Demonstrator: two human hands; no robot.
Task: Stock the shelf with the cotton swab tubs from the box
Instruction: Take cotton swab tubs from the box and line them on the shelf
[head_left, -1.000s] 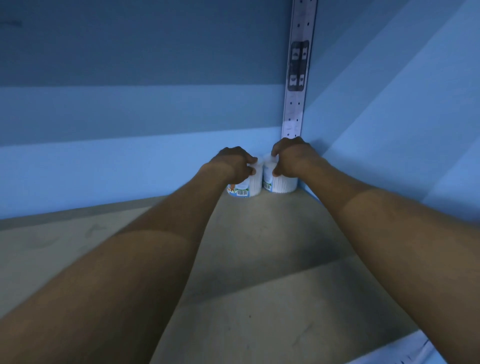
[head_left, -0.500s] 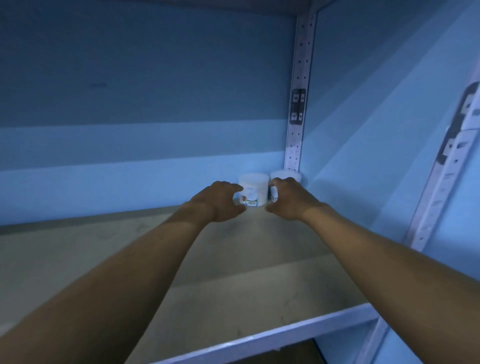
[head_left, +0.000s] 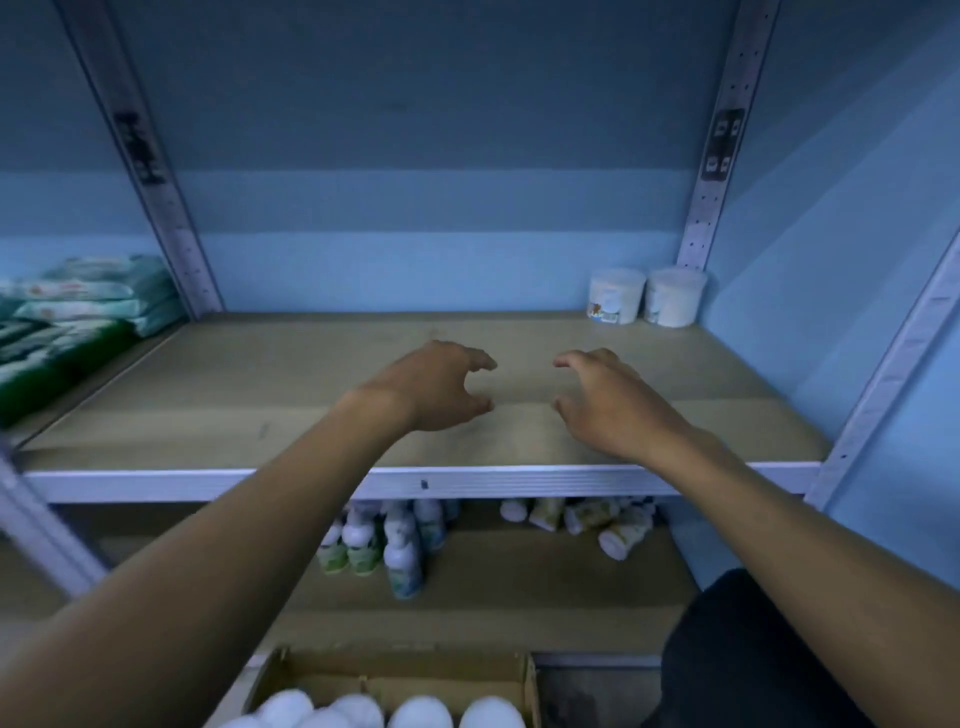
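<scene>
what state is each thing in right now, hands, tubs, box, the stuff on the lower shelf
left hand: fingers loosely curled, holding nothing, above the shelf
right hand: fingers loosely curled, holding nothing
two tubs: upright, lids on, side by side in the shelf's back right corner
shelf: mostly bare
box: open, white tub lids showing inside
bottles: upright in a cluster on the lower shelf
fallen bottles: lying on their sides
packs: stacked at the left

one head cam, looks fwd & down at shelf (head_left: 260, 395) from close, box (head_left: 395, 675) at bottom edge.
</scene>
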